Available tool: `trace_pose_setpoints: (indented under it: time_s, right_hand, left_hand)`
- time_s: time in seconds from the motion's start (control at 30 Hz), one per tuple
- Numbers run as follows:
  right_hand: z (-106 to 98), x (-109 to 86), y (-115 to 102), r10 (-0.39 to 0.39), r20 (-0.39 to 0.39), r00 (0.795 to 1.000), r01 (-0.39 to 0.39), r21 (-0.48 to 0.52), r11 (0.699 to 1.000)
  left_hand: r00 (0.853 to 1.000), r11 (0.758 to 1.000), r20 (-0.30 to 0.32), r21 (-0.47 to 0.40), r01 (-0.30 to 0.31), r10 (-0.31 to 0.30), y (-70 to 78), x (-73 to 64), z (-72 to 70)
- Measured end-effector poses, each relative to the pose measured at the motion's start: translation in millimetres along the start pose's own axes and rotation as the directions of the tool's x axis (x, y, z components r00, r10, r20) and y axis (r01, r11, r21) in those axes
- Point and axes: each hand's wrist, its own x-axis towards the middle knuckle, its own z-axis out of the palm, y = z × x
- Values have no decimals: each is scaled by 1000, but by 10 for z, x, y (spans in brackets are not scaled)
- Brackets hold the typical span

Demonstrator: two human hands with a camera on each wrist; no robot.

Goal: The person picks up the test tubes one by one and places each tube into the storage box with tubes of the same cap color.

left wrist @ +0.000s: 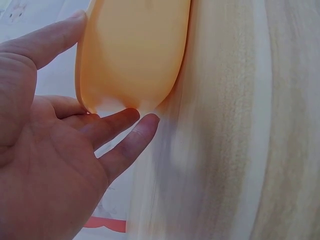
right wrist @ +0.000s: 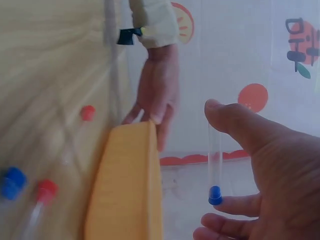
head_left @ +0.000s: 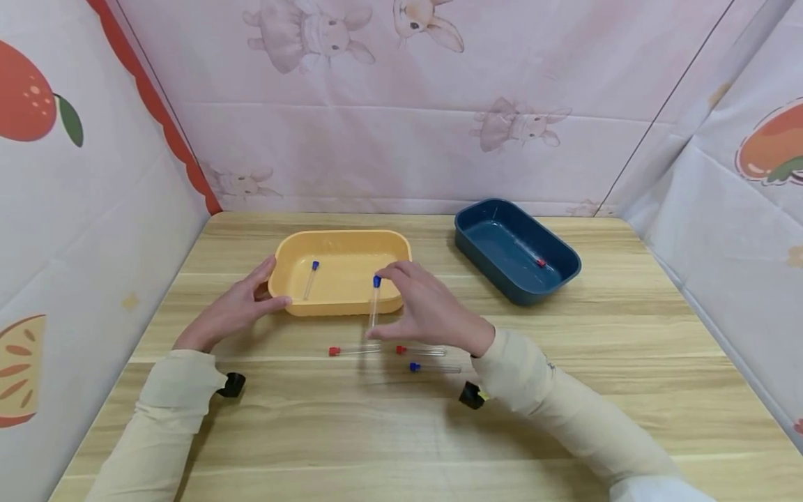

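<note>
My right hand [head_left: 436, 307] pinches a clear test tube [head_left: 374, 307] lengthwise. A finger touches its blue cap [right wrist: 215, 195] and the thumb its bare end. The tube hangs upright over the front edge of a yellow basin [head_left: 341, 307]. My left hand [head_left: 232, 310] holds the basin's left end, thumb at the rim and fingers against the outer wall [left wrist: 135, 50]. Inside the basin leans another blue-capped tube [head_left: 311, 280]. In front lie a red-capped tube [head_left: 351, 351], a second red-capped tube [head_left: 423, 351] and a blue-capped tube [head_left: 436, 368].
A dark blue basin [head_left: 495, 268] stands at the back right, turned at an angle. In it is a red-capped tube [head_left: 541, 262], its clear part hard to see. Printed cloth walls [head_left: 401, 153] enclose the wooden table [head_left: 351, 446] at the back and sides.
</note>
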Motion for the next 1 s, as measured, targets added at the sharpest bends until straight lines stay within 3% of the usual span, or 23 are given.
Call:
trace_pose_setpoints:
  time_s: [0.2, 0.53, 1.0]
  right_hand:
    - [-106, 206, 5, 8, -18, 1000, -7, 40, 999]
    - [-195, 493, -5, 44, 14, 999, -45, 63, 997]
    - [-121, 853, 67, 88, 41, 995, -90, 75, 993]
  left_hand:
    - [1000, 1000, -1, -9, 9, -9, 6, -9, 4]
    - [999, 999, 6, -30, 35, -35, -8, 0, -5]
    - [1000, 998, 9, -67, 20, -20, -16, 1, -13]
